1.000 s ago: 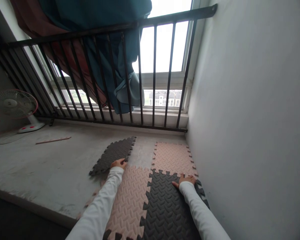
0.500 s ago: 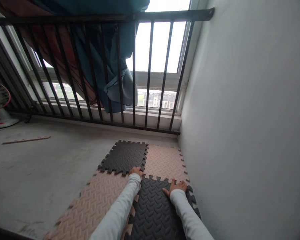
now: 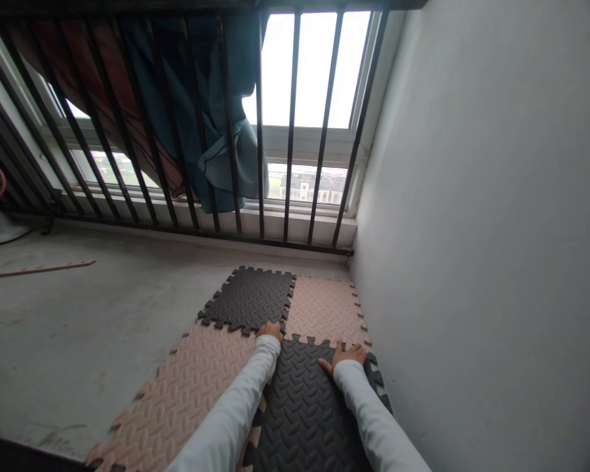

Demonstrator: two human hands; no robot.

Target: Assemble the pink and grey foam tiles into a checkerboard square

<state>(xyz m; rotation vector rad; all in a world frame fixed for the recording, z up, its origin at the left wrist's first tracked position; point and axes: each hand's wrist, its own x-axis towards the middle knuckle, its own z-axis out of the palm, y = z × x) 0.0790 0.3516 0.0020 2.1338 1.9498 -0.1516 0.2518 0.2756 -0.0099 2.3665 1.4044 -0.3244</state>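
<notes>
So far, four foam tiles sit locked in a two-by-two block at lower centre: far dark tile, far pink tile, near pink tile and near dark tile. The left hand presses the seam at the far dark tile's near corner, fingers bent down, holding nothing. The right hand lies flat on the near dark tile, fingers spread wide. Bare concrete floor fills the left of the frame, uncovered. A wall stands at right, a railing across the top.
</notes>
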